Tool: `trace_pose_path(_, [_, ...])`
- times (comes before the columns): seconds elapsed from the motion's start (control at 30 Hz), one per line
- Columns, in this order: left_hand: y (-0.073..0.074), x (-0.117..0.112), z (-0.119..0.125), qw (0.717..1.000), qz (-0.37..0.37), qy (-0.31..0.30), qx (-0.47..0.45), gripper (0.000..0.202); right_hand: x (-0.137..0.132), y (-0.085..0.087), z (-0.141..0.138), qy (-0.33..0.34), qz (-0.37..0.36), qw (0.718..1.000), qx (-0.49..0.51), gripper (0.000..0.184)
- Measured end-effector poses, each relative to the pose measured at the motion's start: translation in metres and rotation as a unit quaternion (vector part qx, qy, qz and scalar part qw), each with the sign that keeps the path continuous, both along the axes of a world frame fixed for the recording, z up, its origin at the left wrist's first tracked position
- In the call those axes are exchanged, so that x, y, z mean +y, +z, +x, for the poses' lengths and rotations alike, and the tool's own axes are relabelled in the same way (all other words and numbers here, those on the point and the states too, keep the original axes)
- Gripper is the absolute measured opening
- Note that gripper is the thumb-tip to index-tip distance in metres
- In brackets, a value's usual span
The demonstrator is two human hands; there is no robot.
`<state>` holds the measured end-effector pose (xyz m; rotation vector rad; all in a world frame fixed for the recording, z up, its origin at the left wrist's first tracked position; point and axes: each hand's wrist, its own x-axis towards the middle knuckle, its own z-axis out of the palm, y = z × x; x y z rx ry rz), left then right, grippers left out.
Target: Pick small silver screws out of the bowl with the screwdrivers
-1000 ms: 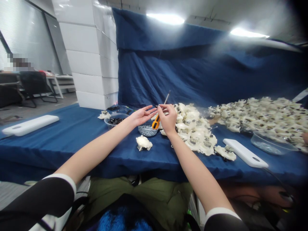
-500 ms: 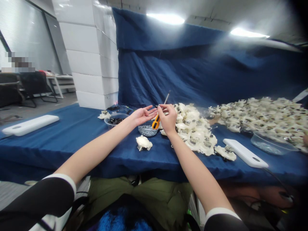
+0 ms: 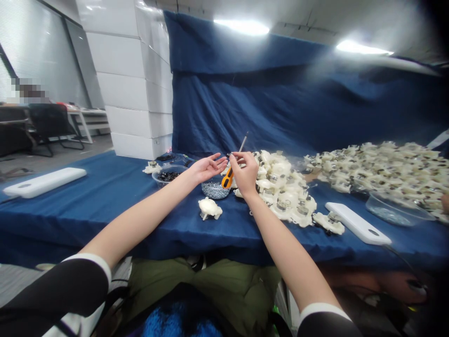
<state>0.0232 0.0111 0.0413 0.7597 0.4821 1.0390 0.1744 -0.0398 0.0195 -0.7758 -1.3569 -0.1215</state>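
My right hand [image 3: 245, 171] is closed around a screwdriver with a yellow and black handle [image 3: 228, 179]; its metal shaft slants up past the fingers. A tiny dark thing at my right thumb and fingertip is too small to name. Just left of it, my left hand [image 3: 209, 167] lies palm up with fingers spread; whether small pieces rest on the palm I cannot tell. Below the hands stands a clear bowl of small silvery screws [image 3: 214, 191]. A cream plastic part [image 3: 209, 208] sits on the blue cloth in front. Behind my left forearm is a bowl of small black pieces [image 3: 170, 175].
A heap of cream parts [image 3: 287, 196] lies right of my hand, a larger one [image 3: 386, 171] farther right. White flat devices lie left [image 3: 45, 182] and right [image 3: 356, 222]. A clear tub [image 3: 396, 210] stands near the right one. White boxes [image 3: 129, 93] are stacked behind.
My left hand has drawn slightly left, leaving a small gap between its fingertips and my right hand. The right hand with the screwdriver stays almost in place.
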Motion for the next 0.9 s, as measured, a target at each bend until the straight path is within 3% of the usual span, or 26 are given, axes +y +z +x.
trace_pose_path(0.47, [0.0011, -0.0033, 0.0019, 1.000, -0.013, 0.000, -0.006, 0.081, 0.0011, -0.0003, 0.0006, -0.005, 0.001, 1.000, -0.005, 0.017])
trace_pose_path(0.7, [0.0014, -0.0036, 0.0054, 0.999, -0.038, 0.011, 0.011, 0.061, 0.0002, -0.0002, 0.0007, -0.004, -0.007, 1.000, -0.006, 0.017])
trace_pose_path(0.9, [0.0014, -0.0008, 0.0029, 0.998, -0.061, -0.015, -0.006, 0.048, 0.0016, -0.0001, 0.0003, 0.011, 0.003, 1.000, 0.005, 0.015])
